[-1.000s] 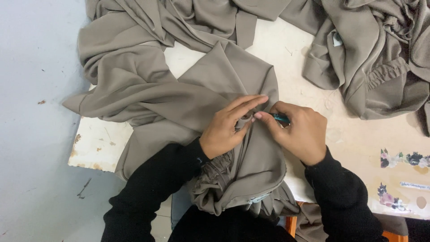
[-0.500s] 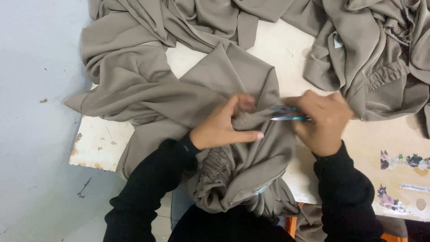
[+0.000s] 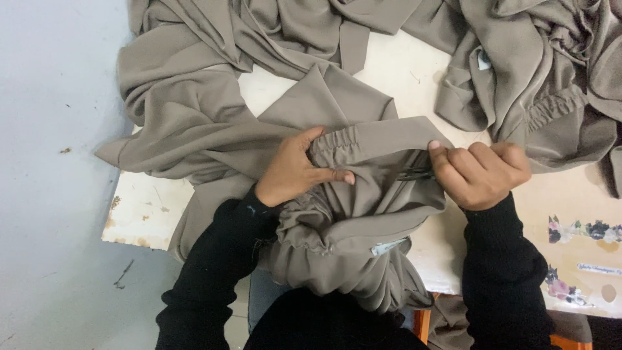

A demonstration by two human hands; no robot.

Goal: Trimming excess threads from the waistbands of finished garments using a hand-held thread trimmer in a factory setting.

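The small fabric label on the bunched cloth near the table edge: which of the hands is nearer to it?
Left, narrowly. The left hand grips the gathered band up-left of the label; the right hand holds the band's other end, up-right and slightly farther off.

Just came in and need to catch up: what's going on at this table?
A person in black sleeves is working on a taupe fabric garment spread over a worn white table. The left hand pinches the gathered, elasticated end of a fabric band, while the right hand holds the band's other end, stretched flat between them. A small dark tool shows by the right fingers; its kind is unclear. More taupe garments lie heaped behind.
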